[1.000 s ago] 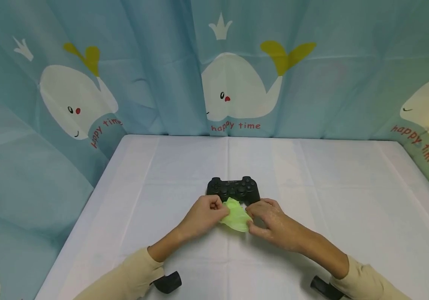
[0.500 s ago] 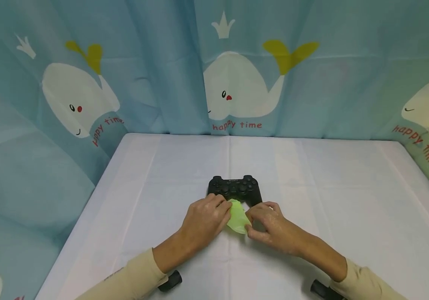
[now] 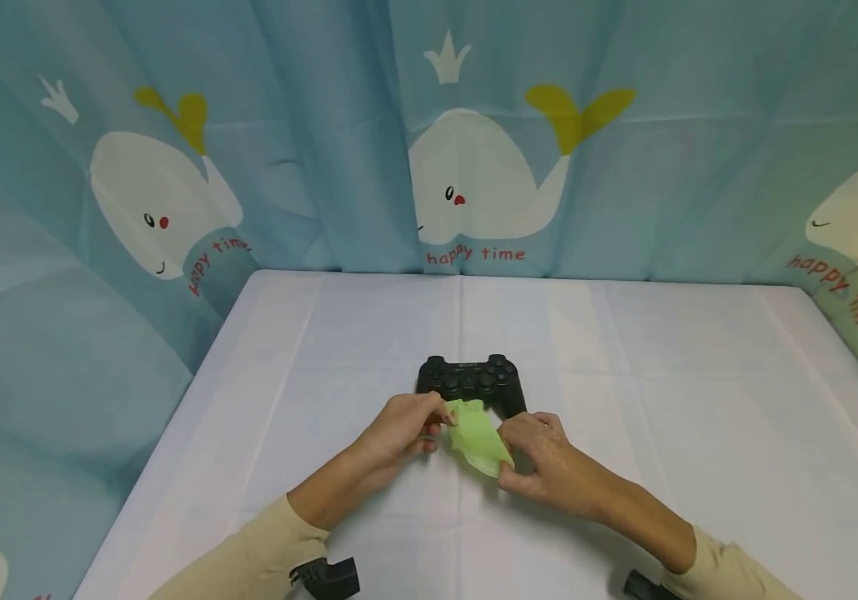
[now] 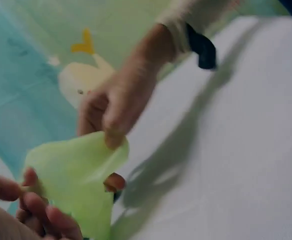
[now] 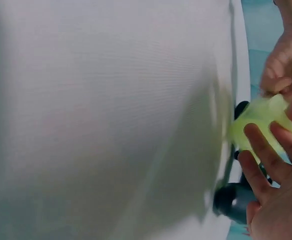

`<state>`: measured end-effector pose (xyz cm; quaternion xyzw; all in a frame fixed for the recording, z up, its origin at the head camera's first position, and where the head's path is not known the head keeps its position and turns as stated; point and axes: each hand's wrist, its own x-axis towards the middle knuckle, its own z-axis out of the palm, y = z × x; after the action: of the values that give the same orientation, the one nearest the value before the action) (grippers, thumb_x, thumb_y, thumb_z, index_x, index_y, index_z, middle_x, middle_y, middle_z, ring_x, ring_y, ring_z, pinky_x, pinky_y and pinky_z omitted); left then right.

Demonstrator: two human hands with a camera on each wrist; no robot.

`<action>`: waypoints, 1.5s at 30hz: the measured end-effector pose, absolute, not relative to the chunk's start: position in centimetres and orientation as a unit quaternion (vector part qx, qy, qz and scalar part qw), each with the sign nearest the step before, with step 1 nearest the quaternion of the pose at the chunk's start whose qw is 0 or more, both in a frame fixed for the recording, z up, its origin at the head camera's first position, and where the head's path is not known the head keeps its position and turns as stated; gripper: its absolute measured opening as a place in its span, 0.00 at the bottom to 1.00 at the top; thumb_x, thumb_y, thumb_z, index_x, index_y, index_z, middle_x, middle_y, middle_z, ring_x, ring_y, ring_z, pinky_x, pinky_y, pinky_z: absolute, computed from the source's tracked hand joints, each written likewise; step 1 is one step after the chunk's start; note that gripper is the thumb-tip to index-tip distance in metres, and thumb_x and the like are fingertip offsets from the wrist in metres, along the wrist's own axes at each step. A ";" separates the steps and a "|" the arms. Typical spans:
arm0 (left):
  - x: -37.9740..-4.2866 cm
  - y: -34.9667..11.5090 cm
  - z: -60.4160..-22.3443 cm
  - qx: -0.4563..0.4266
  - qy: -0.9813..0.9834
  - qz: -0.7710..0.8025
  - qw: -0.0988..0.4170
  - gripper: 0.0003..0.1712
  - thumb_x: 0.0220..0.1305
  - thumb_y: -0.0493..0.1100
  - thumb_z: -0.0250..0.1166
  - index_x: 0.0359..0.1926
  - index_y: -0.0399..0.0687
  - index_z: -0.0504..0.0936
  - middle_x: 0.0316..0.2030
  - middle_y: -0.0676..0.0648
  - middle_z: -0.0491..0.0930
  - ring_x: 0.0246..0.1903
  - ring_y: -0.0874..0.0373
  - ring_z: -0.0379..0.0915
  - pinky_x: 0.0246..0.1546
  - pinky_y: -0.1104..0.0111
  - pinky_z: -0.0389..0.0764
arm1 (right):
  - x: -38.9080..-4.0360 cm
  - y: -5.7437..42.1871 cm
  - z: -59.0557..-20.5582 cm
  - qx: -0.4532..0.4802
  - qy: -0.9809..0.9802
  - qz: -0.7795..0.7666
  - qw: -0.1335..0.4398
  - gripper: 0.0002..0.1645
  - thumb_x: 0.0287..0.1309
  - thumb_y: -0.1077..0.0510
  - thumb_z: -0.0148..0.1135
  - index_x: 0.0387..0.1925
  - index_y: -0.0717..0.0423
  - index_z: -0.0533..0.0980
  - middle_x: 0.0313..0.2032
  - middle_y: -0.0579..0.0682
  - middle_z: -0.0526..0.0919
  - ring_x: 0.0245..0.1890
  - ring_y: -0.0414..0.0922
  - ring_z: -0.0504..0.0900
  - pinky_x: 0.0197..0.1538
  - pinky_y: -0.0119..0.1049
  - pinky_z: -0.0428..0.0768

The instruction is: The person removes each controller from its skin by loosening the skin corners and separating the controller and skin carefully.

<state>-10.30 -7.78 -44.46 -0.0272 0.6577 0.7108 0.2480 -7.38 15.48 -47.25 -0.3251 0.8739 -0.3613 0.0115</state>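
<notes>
The fingers of the left hand [image 3: 398, 429] curl in and pinch one edge of a soft, lime-green sheet [image 3: 478, 438] — a thin, translucent, stretchy piece — while the fingers of the right hand [image 3: 541, 458] pinch its opposite, lower edge, so the sheet is held taut between the two hands just above the table [image 3: 699, 400]. In the left wrist view the green sheet [image 4: 73, 182] bellies out between the near fingertips [image 4: 36, 207] and the far hand [image 4: 111, 107]; in the right wrist view the right fingers [image 5: 266, 155] lie loosely spread against it. Just behind the sheet, touching or nearly so, a black game controller [image 3: 471, 382] lies flat on the white table cover. Beyond the table hangs a blue curtain [image 3: 308, 150] printed with white whales.
</notes>
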 end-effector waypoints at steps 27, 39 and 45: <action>-10.3 -8.1 -45.7 0.192 0.709 0.630 0.253 0.14 0.68 0.39 0.60 0.25 0.39 0.73 0.35 0.53 0.70 0.44 0.58 0.67 0.46 0.68 0.68 | -7.8 15.8 -47.2 -0.217 0.811 -0.530 0.120 0.11 0.77 0.52 0.55 0.49 0.55 0.71 0.39 0.43 0.85 0.43 0.44 0.84 0.53 0.43 0.78; -9.5 -7.2 -45.8 0.213 0.853 0.475 0.036 0.10 0.64 0.45 0.71 0.37 0.51 0.77 0.44 0.54 0.76 0.44 0.60 0.73 0.43 0.63 0.75 | -8.0 15.3 -46.8 -0.210 0.820 -0.520 0.114 0.15 0.79 0.52 0.49 0.40 0.56 0.76 0.28 0.45 0.82 0.32 0.46 0.80 0.39 0.37 0.76; -9.6 -6.6 -46.3 0.247 0.838 0.486 -0.002 0.08 0.61 0.36 0.67 0.37 0.52 0.77 0.52 0.54 0.78 0.53 0.61 0.74 0.52 0.61 0.75 | -8.0 15.4 -46.2 -0.212 0.832 -0.501 0.111 0.21 0.79 0.51 0.49 0.29 0.54 0.77 0.20 0.40 0.79 0.24 0.44 0.73 0.31 0.35 0.71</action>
<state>-9.56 -6.60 -46.30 0.2474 0.8384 0.4856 -0.0023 -8.03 15.37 -46.20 -0.2125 0.8317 -0.5007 0.1114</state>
